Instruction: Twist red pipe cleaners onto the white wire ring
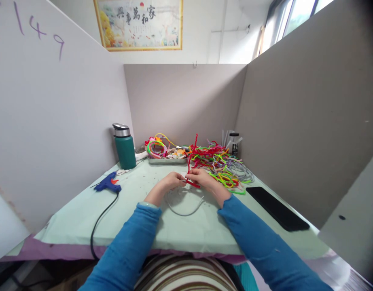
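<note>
Both forearms reach forward and inward over the tabletop (138, 184), and the two hands nearly meet, wrists low and fingers bent. The left hand (175, 180) is closed in a pinch on the wire (185, 215), whose bare grey curve lies nearer the body, below and between the hands. The right hand (198, 178), thumb and fingers together, pinches the red stem (189, 165); one length rises beyond the fingertips, another slants beneath them. The stems (209, 155) are heaped just beyond the right hand.

The right fingers cover part of the red stem; whether it is wound on the wire cannot be determined. The left hand hides a section of the wire. Both sleeves (128, 242) are cut off at the lower edge.
</note>
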Motion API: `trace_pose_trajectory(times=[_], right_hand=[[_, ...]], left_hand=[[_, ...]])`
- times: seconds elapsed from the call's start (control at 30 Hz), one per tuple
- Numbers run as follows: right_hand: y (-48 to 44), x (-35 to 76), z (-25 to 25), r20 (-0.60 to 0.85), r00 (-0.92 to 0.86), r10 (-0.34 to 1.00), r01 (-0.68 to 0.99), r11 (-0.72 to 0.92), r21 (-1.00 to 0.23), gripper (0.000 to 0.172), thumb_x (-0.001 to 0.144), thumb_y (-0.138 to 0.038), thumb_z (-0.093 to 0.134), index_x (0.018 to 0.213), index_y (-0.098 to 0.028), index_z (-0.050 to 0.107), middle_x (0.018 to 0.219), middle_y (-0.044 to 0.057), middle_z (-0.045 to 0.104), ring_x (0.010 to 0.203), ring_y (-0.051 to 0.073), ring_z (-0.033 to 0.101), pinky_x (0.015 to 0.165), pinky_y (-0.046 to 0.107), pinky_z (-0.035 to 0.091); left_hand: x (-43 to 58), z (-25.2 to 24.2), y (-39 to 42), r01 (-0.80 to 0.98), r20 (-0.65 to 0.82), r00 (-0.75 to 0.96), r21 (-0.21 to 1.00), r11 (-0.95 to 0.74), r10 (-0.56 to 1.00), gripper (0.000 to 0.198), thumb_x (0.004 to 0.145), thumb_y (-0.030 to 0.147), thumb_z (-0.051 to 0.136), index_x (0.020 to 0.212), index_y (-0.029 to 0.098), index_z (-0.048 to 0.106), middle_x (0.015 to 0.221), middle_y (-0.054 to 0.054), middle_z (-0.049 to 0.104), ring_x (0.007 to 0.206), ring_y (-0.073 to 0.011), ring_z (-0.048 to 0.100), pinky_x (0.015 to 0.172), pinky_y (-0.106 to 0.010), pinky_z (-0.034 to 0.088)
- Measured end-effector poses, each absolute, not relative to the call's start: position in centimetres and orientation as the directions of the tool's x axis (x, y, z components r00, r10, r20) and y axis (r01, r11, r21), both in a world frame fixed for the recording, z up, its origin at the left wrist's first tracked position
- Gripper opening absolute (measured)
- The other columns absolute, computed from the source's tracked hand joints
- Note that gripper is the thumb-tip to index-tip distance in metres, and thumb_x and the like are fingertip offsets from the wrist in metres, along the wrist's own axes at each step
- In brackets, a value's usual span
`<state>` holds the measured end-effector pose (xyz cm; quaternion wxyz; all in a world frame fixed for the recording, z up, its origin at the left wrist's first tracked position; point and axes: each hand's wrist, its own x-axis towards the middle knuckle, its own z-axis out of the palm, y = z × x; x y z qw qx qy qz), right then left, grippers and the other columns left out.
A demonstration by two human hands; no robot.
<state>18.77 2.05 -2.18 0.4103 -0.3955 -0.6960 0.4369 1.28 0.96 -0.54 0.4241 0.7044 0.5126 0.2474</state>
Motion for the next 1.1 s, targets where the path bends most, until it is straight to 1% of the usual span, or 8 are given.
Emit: trace_pose_trajectory(times=[0.1,0.2,0.33,0.53,0.63,0.77,0.97,1.1], right_hand=[[1.8,18.7,-1.9,0.226,-0.363,0.904,0.201,0.313,-0.928,0.029,0.065,-0.042,0.068,0.067,-0.014,0.059,0.056,-0.003,0.049,0.049,0.008,0.037,0.047,0.023,0.026],[1.5,18.6,-1.7,0.225,-0.350,0.909,0.209,0.310,-0.928,0.029,0.064,-0.041,0.069,0.066,-0.014,0.059,0.057,-0.002,0.051,0.050,0.008,0.038,0.047,0.023,0.027],[1.4,18.6,-1.7,0.225,-0.351,0.909,0.220,0.314,-0.924,0.029,0.065,-0.042,0.068,0.066,-0.014,0.058,0.055,-0.003,0.048,0.048,0.007,0.036,0.046,0.022,0.026],[1.6,18.7,-1.9,0.243,-0.369,0.897,0.239,0.344,-0.908,0.028,0.067,-0.042,0.066,0.069,-0.014,0.060,0.054,-0.004,0.047,0.047,0.007,0.036,0.045,0.023,0.024],[1.5,18.7,-1.8,0.229,-0.369,0.901,0.236,0.329,-0.914,0.027,0.067,-0.041,0.066,0.068,-0.014,0.059,0.054,-0.004,0.047,0.047,0.007,0.036,0.045,0.023,0.024],[0.9,18.6,-1.3,0.212,-0.380,0.900,0.227,0.312,-0.922,0.028,0.068,-0.041,0.065,0.066,-0.015,0.057,0.054,-0.004,0.045,0.046,0.007,0.035,0.045,0.023,0.023],[1.2,18.7,-1.4,0.215,-0.375,0.902,0.233,0.316,-0.920,0.028,0.069,-0.041,0.065,0.067,-0.015,0.057,0.056,-0.003,0.047,0.048,0.007,0.036,0.046,0.022,0.025],[1.6,19.0,-1.7,0.209,-0.397,0.893,0.207,0.309,-0.928,0.024,0.068,-0.038,0.066,0.069,-0.015,0.058,0.061,-0.002,0.050,0.052,0.008,0.040,0.046,0.021,0.029]], left_hand=[[1.2,-0.8,1.2,0.495,-0.082,0.344,0.863,-0.106,0.935,0.025,0.059,0.026,0.069,0.078,0.013,0.061,0.046,0.007,0.038,0.042,-0.0066,0.032,0.045,-0.024,0.022],[1.1,-0.9,1.3,0.486,-0.076,0.338,0.868,-0.105,0.938,0.026,0.058,0.026,0.070,0.080,0.013,0.061,0.047,0.007,0.039,0.043,-0.0069,0.033,0.045,-0.024,0.022],[1.1,-0.8,1.1,0.483,-0.068,0.345,0.868,-0.115,0.936,0.026,0.059,0.031,0.071,0.076,0.014,0.060,0.047,0.007,0.037,0.043,-0.0067,0.031,0.045,-0.024,0.021],[1.2,-0.5,1.0,0.486,-0.060,0.339,0.866,-0.120,0.939,0.032,0.061,0.041,0.071,0.070,0.014,0.059,0.046,0.007,0.035,0.043,-0.0059,0.029,0.047,-0.025,0.021],[1.3,-0.3,0.8,0.488,-0.050,0.337,0.863,-0.129,0.940,0.031,0.062,0.042,0.070,0.070,0.014,0.059,0.048,0.007,0.036,0.043,-0.0058,0.029,0.046,-0.024,0.021],[1.3,0.0,0.4,0.479,-0.038,0.332,0.867,-0.134,0.943,0.030,0.062,0.041,0.070,0.068,0.014,0.058,0.047,0.008,0.034,0.043,-0.0048,0.026,0.046,-0.024,0.019],[1.4,0.2,0.2,0.465,-0.038,0.315,0.877,-0.120,0.948,0.029,0.061,0.038,0.072,0.068,0.013,0.059,0.046,0.008,0.035,0.044,-0.0045,0.026,0.046,-0.023,0.019],[1.3,0.1,0.5,0.472,-0.033,0.268,0.876,-0.101,0.963,0.030,0.059,0.039,0.074,0.068,0.012,0.061,0.047,0.007,0.038,0.044,-0.0050,0.028,0.046,-0.023,0.020]])
